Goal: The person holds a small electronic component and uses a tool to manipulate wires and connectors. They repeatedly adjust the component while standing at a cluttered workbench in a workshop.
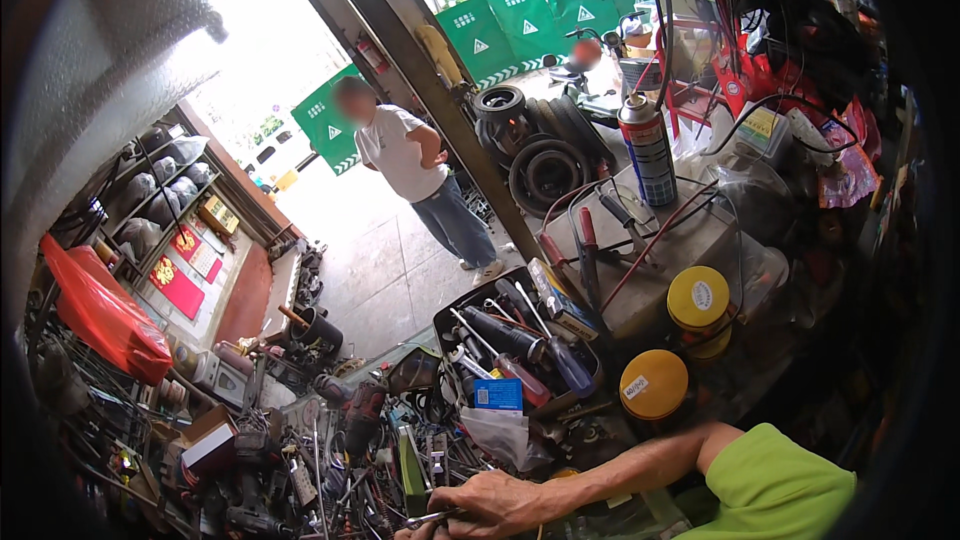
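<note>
My right hand (480, 502), reaching in from the right below a green sleeve, is closed on a slim metal tool (428, 517) low in the head view, over a cluttered bench. Skin at the bottom edge beside it may be my left hand (418, 532), mostly cropped, so its grip is unclear. Just above the fingers lie a green case (410, 470) and assorted metal tools. Further up are a black bin of screwdrivers (505, 330), a blue card (498, 393) with a clear bag (500, 432), and a cordless drill (360, 415).
A person (400, 160) in a white shirt stands in the open doorway beside a post (470, 120) and tyres (545, 165). Yellow tubs (655, 385) and a spray can (650, 160) sit right. Shelves, a red bag (105, 310) and several tools crowd the left.
</note>
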Demonstrator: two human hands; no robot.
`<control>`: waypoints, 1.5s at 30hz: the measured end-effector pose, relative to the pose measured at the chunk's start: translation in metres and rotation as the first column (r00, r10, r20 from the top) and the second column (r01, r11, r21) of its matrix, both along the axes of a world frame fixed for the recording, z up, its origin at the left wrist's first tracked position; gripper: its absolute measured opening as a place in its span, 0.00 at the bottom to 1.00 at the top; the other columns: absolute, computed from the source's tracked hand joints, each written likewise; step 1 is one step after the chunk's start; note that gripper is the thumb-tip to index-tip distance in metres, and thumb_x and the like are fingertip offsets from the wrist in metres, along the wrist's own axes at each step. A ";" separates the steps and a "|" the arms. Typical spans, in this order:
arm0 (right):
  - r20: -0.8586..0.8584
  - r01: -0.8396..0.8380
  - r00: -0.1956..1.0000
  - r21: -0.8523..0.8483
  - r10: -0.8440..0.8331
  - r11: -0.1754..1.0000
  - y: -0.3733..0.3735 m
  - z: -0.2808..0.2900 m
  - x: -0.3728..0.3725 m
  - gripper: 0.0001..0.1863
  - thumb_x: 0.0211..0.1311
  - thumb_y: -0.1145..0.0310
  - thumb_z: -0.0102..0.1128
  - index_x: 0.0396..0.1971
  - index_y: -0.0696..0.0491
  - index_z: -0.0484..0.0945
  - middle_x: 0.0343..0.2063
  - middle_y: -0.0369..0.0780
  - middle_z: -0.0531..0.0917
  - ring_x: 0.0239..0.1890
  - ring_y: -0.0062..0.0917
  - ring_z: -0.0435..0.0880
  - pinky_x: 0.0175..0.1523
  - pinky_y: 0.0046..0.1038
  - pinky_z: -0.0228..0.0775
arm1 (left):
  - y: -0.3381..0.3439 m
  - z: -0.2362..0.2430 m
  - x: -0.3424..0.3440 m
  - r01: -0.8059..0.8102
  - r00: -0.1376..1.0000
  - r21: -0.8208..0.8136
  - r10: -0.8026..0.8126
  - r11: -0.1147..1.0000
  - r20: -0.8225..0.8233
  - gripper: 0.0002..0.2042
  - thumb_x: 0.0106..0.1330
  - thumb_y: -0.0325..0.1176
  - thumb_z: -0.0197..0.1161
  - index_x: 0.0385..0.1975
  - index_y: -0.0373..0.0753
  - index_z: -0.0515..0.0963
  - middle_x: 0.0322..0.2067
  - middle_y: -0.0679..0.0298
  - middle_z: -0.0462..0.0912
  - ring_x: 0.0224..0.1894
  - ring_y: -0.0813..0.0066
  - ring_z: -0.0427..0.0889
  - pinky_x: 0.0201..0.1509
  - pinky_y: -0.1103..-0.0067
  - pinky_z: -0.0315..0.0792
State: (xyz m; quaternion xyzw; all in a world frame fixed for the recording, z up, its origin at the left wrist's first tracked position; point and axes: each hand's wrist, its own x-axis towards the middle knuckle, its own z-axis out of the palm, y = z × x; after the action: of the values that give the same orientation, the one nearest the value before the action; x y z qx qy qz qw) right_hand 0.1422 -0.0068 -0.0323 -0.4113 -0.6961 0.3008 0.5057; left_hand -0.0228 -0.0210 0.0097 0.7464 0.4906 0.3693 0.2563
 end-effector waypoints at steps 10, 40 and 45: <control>0.018 -0.008 1.000 -0.040 0.009 0.999 -0.002 0.003 0.002 0.12 0.56 0.64 0.59 0.36 0.56 0.75 0.20 0.49 0.79 0.24 0.45 0.80 0.29 0.41 0.70 | -0.012 -0.011 0.009 -0.059 0.990 0.084 0.047 0.995 0.131 0.10 0.63 0.20 0.61 0.44 0.30 0.81 0.37 0.63 0.82 0.35 0.75 0.81 0.39 0.80 0.75; -0.107 0.040 0.994 0.039 -0.036 0.998 -0.002 0.008 0.001 0.15 0.58 0.64 0.60 0.40 0.57 0.77 0.24 0.49 0.81 0.27 0.44 0.82 0.33 0.39 0.73 | -0.015 0.002 0.038 -0.169 0.967 0.405 0.231 0.899 -0.110 0.09 0.63 0.28 0.58 0.37 0.28 0.78 0.33 0.47 0.77 0.37 0.47 0.76 0.44 0.62 0.71; -0.228 0.148 0.966 0.099 -0.123 0.984 -0.001 0.009 0.004 0.13 0.62 0.64 0.59 0.39 0.58 0.77 0.23 0.48 0.82 0.27 0.41 0.83 0.32 0.38 0.72 | 0.005 0.009 0.036 0.012 0.991 0.421 0.044 0.907 -0.123 0.10 0.61 0.30 0.60 0.37 0.30 0.79 0.33 0.49 0.77 0.37 0.48 0.77 0.44 0.63 0.71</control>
State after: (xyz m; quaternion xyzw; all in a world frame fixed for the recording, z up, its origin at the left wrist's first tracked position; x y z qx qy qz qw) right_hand 0.1466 -0.0074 -0.0234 -0.3920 -0.6220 0.2685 0.6224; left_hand 0.0133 -0.0163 0.0185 0.8023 0.4214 0.4192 0.0540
